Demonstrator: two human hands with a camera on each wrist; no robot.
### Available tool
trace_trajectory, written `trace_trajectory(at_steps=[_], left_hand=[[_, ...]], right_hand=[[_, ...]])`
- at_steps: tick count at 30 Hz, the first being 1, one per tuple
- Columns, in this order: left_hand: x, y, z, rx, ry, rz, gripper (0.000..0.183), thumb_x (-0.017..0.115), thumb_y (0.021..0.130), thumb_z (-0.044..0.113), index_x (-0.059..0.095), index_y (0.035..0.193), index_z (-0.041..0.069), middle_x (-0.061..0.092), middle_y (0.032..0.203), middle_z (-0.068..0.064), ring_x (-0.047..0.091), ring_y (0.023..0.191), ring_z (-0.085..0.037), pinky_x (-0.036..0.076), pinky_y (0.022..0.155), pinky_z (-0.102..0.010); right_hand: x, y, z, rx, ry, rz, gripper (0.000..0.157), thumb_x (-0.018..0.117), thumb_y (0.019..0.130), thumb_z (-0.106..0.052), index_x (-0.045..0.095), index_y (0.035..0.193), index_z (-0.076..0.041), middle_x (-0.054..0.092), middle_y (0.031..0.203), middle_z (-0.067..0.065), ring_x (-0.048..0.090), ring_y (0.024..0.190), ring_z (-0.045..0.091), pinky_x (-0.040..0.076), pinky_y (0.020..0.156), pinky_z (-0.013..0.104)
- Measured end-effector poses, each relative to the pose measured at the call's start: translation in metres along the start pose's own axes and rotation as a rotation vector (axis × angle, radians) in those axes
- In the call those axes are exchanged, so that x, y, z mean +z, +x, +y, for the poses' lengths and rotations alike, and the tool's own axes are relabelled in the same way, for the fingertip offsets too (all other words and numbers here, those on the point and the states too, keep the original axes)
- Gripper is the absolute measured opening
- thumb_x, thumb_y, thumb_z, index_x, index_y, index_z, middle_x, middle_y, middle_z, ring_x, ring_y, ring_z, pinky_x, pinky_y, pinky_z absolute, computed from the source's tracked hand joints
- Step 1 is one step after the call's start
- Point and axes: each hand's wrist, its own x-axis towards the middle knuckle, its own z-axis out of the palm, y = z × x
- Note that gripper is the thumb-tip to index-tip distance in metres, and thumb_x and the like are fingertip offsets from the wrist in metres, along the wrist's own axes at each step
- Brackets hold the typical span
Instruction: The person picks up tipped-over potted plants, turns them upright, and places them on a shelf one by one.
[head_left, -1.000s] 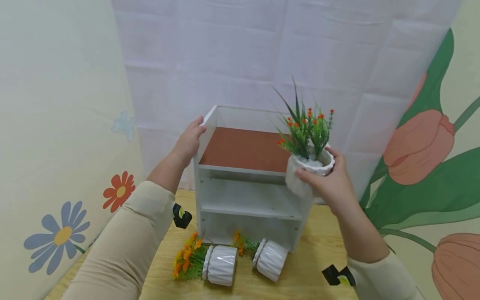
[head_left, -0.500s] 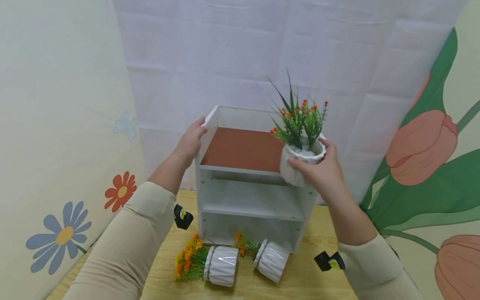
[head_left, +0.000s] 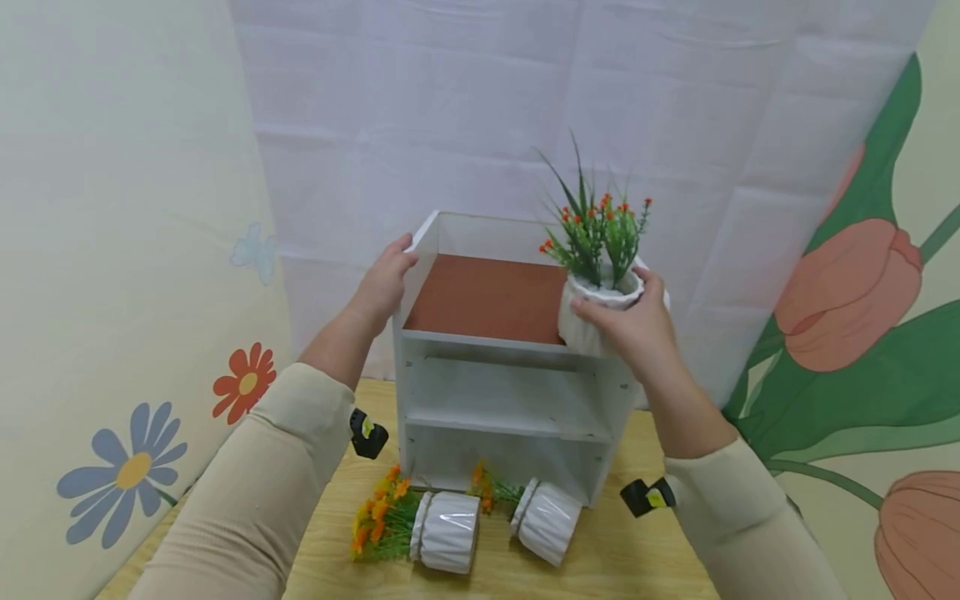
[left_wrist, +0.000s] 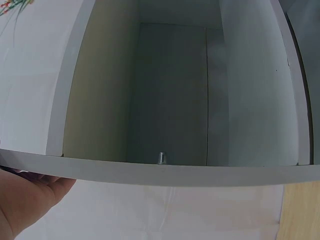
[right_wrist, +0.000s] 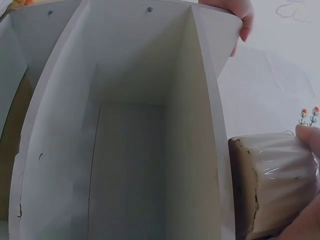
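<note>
My right hand (head_left: 637, 325) grips a white ribbed flowerpot (head_left: 588, 325), thumb on the near side and fingers behind the rim. Green blades and small red flowers (head_left: 600, 229) stand up from it. The pot is at the right front of the brown top board (head_left: 487, 300) of a white shelf unit (head_left: 510, 392). In the right wrist view its base (right_wrist: 242, 190) is close beside the top board's edge; I cannot tell whether they touch. My left hand (head_left: 382, 279) holds the upper left side panel (head_left: 422, 258), its fingertips partly hidden behind it in the left wrist view.
Two white pots with orange flowers lie on their sides on the wooden table before the unit: one pot (head_left: 447, 532) at left, another pot (head_left: 547, 521) at right. A white sheet (head_left: 465, 108) hangs behind. Flower-painted walls stand at both sides.
My right hand has carried the flowerpot leftward and slightly farther back, to the top board's right front. The left hand stays on the side panel, and the two lying pots have not moved.
</note>
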Motion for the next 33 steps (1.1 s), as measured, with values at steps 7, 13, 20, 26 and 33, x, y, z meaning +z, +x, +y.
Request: trace_trajectory(at_steps=[7,13,20,26,33], left_hand=[[0.001,-0.001,0.0,-0.002,0.015,-0.001,0.058,0.024,0.105,0.032,0.008,0.159,0.02,0.018,0.164,-0.011,0.025,0.145,-0.034,0.02,0.117,-0.06],[0.002,-0.001,-0.001,0.008,0.012,-0.004,0.058,0.024,0.105,0.033,0.007,0.159,0.019,0.02,0.163,-0.011,0.026,0.145,-0.034,0.021,0.117,-0.061],[0.002,-0.002,-0.002,0.002,0.02,-0.002,0.058,0.024,0.105,0.033,0.008,0.159,0.02,0.02,0.163,-0.012,0.026,0.145,-0.035,0.021,0.116,-0.062],[0.002,-0.003,-0.002,0.004,0.011,0.002,0.058,0.024,0.105,0.033,0.008,0.159,0.019,0.02,0.163,-0.012,0.026,0.146,-0.035,0.02,0.117,-0.061],[0.0,-0.005,-0.004,0.002,0.022,-0.008,0.059,0.023,0.105,0.036,0.006,0.159,0.021,0.02,0.162,-0.011,0.026,0.145,-0.035,0.021,0.116,-0.064]], right_hand=[[0.004,0.009,-0.001,0.016,0.012,0.021,0.109,0.083,0.074,-0.037,0.014,0.155,-0.015,0.03,0.157,0.014,0.035,0.14,0.028,0.037,0.113,0.042],[0.007,0.019,-0.001,0.025,0.005,0.033,0.111,0.084,0.073,-0.038,0.013,0.156,-0.014,0.03,0.157,0.015,0.035,0.14,0.029,0.036,0.114,0.042],[0.011,0.031,-0.002,0.049,-0.041,0.063,0.11,0.082,0.073,-0.043,0.014,0.155,-0.016,0.032,0.155,0.019,0.037,0.139,0.032,0.036,0.114,0.043],[0.015,0.037,-0.002,0.066,-0.07,0.089,0.11,0.082,0.072,-0.048,0.015,0.154,-0.017,0.034,0.155,0.017,0.038,0.139,0.031,0.038,0.113,0.042],[0.023,0.041,0.001,0.048,-0.039,0.114,0.109,0.081,0.072,-0.047,0.015,0.153,-0.016,0.032,0.156,0.015,0.036,0.14,0.029,0.036,0.114,0.042]])
